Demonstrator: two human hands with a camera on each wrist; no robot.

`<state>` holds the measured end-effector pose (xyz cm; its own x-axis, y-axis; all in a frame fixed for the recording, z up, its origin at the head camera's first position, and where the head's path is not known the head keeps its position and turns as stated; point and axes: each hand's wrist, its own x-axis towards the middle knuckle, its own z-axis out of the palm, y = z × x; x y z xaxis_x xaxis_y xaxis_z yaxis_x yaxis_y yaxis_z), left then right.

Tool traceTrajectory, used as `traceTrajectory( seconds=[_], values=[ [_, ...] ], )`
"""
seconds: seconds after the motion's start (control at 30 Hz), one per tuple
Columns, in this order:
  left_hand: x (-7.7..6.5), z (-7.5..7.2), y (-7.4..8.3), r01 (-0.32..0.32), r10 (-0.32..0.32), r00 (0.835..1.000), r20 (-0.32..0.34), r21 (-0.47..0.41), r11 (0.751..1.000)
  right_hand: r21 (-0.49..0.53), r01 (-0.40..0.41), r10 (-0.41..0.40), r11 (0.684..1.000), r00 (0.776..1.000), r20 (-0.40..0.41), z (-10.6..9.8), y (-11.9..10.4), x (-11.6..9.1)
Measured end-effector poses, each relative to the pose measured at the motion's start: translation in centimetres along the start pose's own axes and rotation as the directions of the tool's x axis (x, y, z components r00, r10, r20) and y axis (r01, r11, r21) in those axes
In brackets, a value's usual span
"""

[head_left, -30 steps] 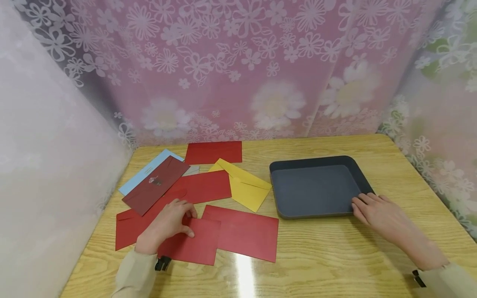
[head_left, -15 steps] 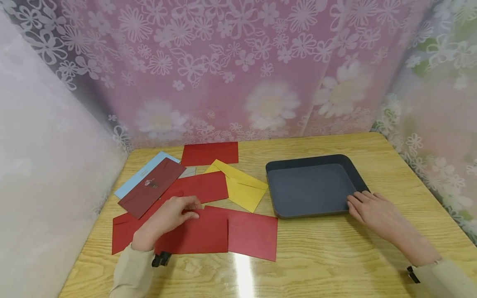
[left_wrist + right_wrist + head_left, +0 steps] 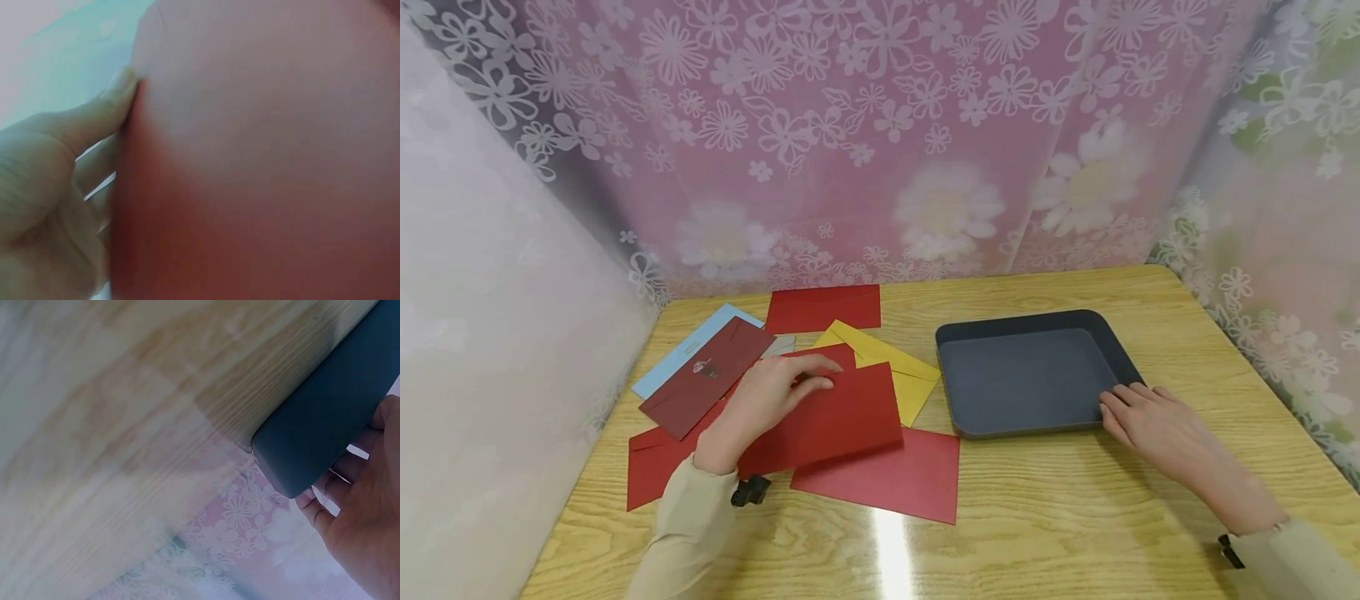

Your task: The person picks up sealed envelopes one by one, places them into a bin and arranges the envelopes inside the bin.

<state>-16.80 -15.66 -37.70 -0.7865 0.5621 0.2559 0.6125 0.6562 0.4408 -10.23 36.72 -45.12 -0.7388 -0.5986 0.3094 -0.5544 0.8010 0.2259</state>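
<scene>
My left hand (image 3: 760,404) pinches a plain red envelope (image 3: 846,425) by its upper edge, thumb on the near face. It is tilted and raised over a pinkish-red envelope (image 3: 910,479), part of which it covers. The left wrist view is mostly filled by the red envelope (image 3: 262,162), with the thumb (image 3: 103,115) at its edge. My right hand (image 3: 1165,442) holds the near right corner of a dark grey rectangular tray (image 3: 1030,383), fingers over the rim. In the right wrist view these fingers bend at the edge of the tray (image 3: 319,425).
Left of the tray lie a yellow envelope (image 3: 910,396), a maroon envelope (image 3: 692,392) over a light blue one (image 3: 662,367), and other red envelopes, one at the back (image 3: 823,308). Floral curtains (image 3: 865,125) enclose the wooden table (image 3: 1037,517).
My left hand has picked up the red envelope and moved it up and to the right, baring more of the pinkish-red one. The right hand still holds the tray in place.
</scene>
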Motion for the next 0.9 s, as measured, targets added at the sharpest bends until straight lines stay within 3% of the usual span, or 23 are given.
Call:
traceTrajectory(
  seconds=[0.1, 0.27, 0.4, 0.6, 0.9],
  values=[
    [1.6, 0.4, 0.6, -0.019, 0.021, 0.999, -0.043, 0.052, 0.998, 0.001, 0.008, -0.008, 1.000, 1.000, -0.021, 0.1, 0.1, 0.0],
    [4.2, 0.9, 2.1, -0.034, 0.032, 0.999, 0.020, 0.062, 0.998, -0.009, 0.030, -0.030, 1.000, 1.000, -0.008, 0.0, 0.1, 0.0],
    [6.5, 1.6, 3.5, -0.039, 0.038, 0.999, 0.035, 0.010, 0.999, -0.029, 0.045, -0.044, 0.999, 0.999, 0.026, -0.2, 0.1, -0.1],
    [10.1, 3.2, 5.7, -0.071, 0.073, 0.997, 0.019, -0.067, 0.995, 0.002, -0.005, 0.005, 1.000, 1.000, 0.019, -0.1, -0.1, 0.0],
    [14.8, 6.0, 10.3, -0.189, 0.186, 0.981, -0.060, -0.040, 0.981, -0.011, -0.017, 0.017, 1.000, 0.999, -0.042, 0.3, 0.0, -0.2]
  ],
)
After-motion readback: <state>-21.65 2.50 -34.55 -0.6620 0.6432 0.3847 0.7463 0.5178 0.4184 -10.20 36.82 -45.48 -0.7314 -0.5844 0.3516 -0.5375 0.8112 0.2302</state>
